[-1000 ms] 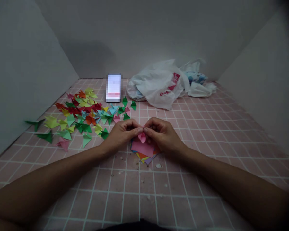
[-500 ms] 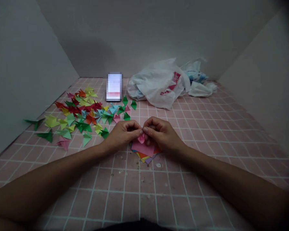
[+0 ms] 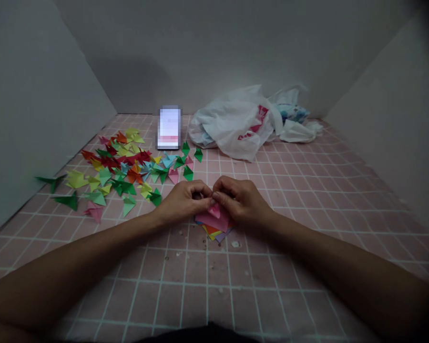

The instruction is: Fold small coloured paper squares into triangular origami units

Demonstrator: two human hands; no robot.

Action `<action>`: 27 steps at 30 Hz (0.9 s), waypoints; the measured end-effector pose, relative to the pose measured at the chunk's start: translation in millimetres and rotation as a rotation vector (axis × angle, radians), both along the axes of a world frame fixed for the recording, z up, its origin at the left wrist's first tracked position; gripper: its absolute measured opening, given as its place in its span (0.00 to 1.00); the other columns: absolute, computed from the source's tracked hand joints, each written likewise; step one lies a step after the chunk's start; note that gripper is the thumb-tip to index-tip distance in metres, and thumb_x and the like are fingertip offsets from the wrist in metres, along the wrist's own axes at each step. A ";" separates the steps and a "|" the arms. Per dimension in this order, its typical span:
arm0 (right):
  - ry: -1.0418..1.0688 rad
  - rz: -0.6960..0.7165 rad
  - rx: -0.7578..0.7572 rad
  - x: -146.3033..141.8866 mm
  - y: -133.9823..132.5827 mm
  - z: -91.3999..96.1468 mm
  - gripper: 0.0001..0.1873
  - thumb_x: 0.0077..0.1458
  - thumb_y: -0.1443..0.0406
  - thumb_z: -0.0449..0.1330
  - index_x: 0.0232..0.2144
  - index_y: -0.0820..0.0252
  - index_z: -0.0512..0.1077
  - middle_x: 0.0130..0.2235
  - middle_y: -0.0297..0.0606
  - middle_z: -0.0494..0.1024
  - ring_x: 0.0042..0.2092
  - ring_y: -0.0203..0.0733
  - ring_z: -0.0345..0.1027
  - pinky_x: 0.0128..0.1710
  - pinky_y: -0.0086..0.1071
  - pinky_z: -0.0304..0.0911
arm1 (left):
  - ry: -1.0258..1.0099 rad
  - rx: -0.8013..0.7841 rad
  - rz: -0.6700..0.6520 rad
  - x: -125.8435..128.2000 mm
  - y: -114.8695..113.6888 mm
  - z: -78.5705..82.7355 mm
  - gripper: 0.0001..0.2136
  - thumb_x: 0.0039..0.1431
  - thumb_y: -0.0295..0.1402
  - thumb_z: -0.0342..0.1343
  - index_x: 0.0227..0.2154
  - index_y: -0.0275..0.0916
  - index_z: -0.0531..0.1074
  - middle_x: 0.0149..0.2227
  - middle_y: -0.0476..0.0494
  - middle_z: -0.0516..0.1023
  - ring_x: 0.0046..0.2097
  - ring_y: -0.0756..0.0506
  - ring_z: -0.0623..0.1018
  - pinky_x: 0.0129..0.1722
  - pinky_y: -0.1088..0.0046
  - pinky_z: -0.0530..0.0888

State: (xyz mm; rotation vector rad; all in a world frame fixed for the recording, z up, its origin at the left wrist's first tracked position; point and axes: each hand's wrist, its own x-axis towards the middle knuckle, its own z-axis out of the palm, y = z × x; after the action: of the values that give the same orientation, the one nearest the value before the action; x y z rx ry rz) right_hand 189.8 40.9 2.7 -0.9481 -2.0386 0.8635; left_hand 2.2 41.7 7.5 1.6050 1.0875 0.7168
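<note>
Between both hands: small pink paper piece (image 3: 213,209), pinched by left hand (image 3: 184,201) and right hand (image 3: 240,200), fingertips meeting. Directly under hands: stack of coloured paper sheets (image 3: 214,225) on pink tiled surface (image 3: 271,247). Left of hands: scattered folded paper triangles (image 3: 121,166). Beyond hands: phone (image 3: 169,127), white plastic bag (image 3: 236,123).

I sit at a pink tiled floor (image 3: 307,200) with pale grout lines. Plain grey walls close it in: left wall (image 3: 32,119), back wall (image 3: 218,52), right wall (image 3: 389,143). Light is dim; a soft shadow falls on the back wall's left part. Small crumbs dot the tiles near me.
</note>
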 end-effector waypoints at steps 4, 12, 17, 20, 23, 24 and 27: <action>0.075 -0.034 -0.074 -2.1 -1.6 -2.4 0.08 0.59 0.68 0.56 0.27 0.59 0.67 0.26 0.31 0.71 0.28 0.34 0.64 0.29 0.30 0.57 | -0.020 -0.013 0.037 0.5 -1.9 -2.2 0.06 0.50 0.33 0.60 0.23 0.36 0.72 0.22 0.51 0.72 0.25 0.53 0.69 0.24 0.78 0.64; 0.296 -0.103 -0.312 -6.7 -4.5 -3.8 0.13 0.60 0.56 0.60 0.31 0.58 0.65 0.24 0.29 0.68 0.24 0.32 0.60 0.23 0.28 0.55 | -0.153 0.087 0.273 3.8 -1.8 -5.0 0.06 0.52 0.35 0.58 0.29 0.38 0.69 0.22 0.53 0.72 0.22 0.52 0.74 0.22 0.77 0.71; 0.197 -0.043 -0.102 -7.1 -7.7 -6.1 0.11 0.57 0.61 0.65 0.40 0.57 0.69 0.24 0.26 0.69 0.24 0.33 0.61 0.24 0.28 0.55 | -0.126 0.166 0.323 3.1 -3.1 -8.4 0.03 0.52 0.31 0.57 0.29 0.39 0.69 0.23 0.53 0.73 0.24 0.50 0.77 0.22 0.78 0.72; 0.115 0.005 0.097 -7.0 -8.8 -7.5 0.04 0.61 0.66 0.61 0.39 0.57 0.72 0.30 0.32 0.74 0.30 0.35 0.67 0.30 0.29 0.60 | -0.101 0.194 0.334 2.3 -2.9 -8.3 0.03 0.52 0.30 0.57 0.28 0.40 0.68 0.23 0.52 0.75 0.25 0.50 0.78 0.23 0.77 0.72; 0.006 -0.005 0.233 -6.1 -8.5 -8.9 0.02 0.62 0.68 0.59 0.35 0.58 0.72 0.33 0.37 0.74 0.34 0.38 0.68 0.33 0.32 0.61 | -0.092 0.192 0.349 1.9 -2.5 -6.9 0.04 0.52 0.30 0.58 0.28 0.40 0.68 0.22 0.53 0.75 0.24 0.50 0.78 0.24 0.76 0.73; -0.020 -0.018 0.252 -5.8 -8.1 -9.5 0.03 0.62 0.68 0.59 0.34 0.59 0.72 0.33 0.37 0.74 0.34 0.38 0.67 0.33 0.32 0.60 | -0.094 0.187 0.355 1.9 -2.6 -6.7 0.04 0.51 0.30 0.58 0.27 0.40 0.67 0.22 0.53 0.75 0.24 0.50 0.78 0.24 0.76 0.73; -0.066 -0.058 0.282 -5.2 -6.7 -11.2 0.06 0.62 0.69 0.58 0.31 0.58 0.69 0.31 0.36 0.72 0.32 0.38 0.65 0.32 0.32 0.59 | -0.099 0.162 0.352 2.5 -4.1 -7.8 0.04 0.52 0.30 0.58 0.28 0.40 0.67 0.21 0.53 0.75 0.24 0.49 0.79 0.24 0.75 0.73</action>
State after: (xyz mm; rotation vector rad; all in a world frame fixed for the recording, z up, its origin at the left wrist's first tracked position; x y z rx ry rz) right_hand 184.6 34.2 -8.4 -0.8816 -2.1090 0.5022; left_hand 4.7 37.6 -0.3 1.5086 1.2804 1.1300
